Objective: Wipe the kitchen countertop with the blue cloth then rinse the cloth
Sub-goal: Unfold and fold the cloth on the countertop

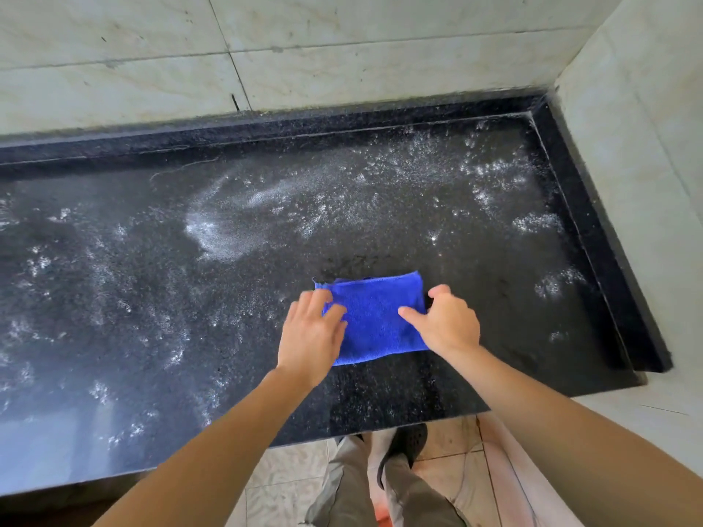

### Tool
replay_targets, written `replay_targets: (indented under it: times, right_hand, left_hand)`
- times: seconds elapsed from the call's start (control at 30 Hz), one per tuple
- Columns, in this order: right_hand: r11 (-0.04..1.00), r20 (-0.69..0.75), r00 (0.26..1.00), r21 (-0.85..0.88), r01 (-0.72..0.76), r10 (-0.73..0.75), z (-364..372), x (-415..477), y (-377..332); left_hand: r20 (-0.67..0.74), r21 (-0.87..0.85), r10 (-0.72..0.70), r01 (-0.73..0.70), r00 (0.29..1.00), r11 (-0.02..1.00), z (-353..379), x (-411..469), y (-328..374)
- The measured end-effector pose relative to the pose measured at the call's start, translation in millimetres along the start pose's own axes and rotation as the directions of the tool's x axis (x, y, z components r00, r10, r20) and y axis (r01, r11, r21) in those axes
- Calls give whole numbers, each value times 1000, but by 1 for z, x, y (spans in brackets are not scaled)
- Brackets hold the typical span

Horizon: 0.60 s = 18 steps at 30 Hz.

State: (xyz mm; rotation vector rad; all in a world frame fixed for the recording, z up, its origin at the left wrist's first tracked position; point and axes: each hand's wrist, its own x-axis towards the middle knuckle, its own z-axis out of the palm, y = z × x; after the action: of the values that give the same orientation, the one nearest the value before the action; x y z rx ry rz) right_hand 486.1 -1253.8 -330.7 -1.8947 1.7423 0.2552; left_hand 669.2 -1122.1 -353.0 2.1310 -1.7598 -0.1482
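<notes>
A black speckled stone countertop [125,336] runs into a corner of pale veined wall tiles [342,51], and white powdery residue [220,230] is smeared and dotted over most of it. The folded blue terry cloth [376,317] lies flat on the counter near the front edge, towards the right-hand end. The left hand [312,332] rests on the cloth's left side with fingers nearly straight, pressing down. The right hand [445,321] has its fingers curled at the right edge and its thumb laid on top, apparently pinching that edge, though blur leaves this unsure.

The wiping looks barely begun, since only a darker patch around the cloth seems free of powder. To do it well, the person should keep the fold flat under even pressure, work in overlapping strokes from the raised black upstand [266,127] forward, and gather the powder rather than scatter it off the front edge onto the tiled floor [289,473].
</notes>
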Motion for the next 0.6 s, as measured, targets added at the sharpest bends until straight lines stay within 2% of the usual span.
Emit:
replay_targets:
  times: [0.07,0.1,0.13,0.2,0.23,0.3,0.4,0.47,0.5,0.6]
  right_hand:
    - [998,74,997,63,-17,13,6,-7,4]
    - [988,107,994,150,-43,27,5,-6,6]
    - [953,144,988,289,-88,48,1,-4,8]
    - [802,235,969,565,-195,70,-15,0,9]
    - [743,259,964,634,-215,57,-25,-1,9]
    - [727,234,972,670,-153,-11,-41,-7,5]
    - [801,89,985,595,67,-148,-46,-20,-17]
    - [867,42,972,461,188,-233,-30,-30,-37]
    - [898,59,959,370,237,-278,-19,-36,-46]
    - [940,257,904,95,328,-342,10,-52,-67]
  left_hand:
    - [110,78,113,-122,987,989,6,-27,2]
    - [179,110,109,-130,978,985,10,-35,4]
    - [223,132,81,-113,971,985,12,-39,7]
    - [278,126,42,-79,960,989,13,-34,19]
    - [292,104,41,-75,955,992,12,-30,26]
    - [291,21,46,-55,956,998,10,-27,36]
    - [186,-131,-32,57,982,990,1,-34,32]
    - [150,-144,-114,135,982,980,-6,-44,19]
    - [144,-132,-142,162,979,978,-10,-49,11]
    - [107,-113,-192,204,976,972,-20,-63,-10]
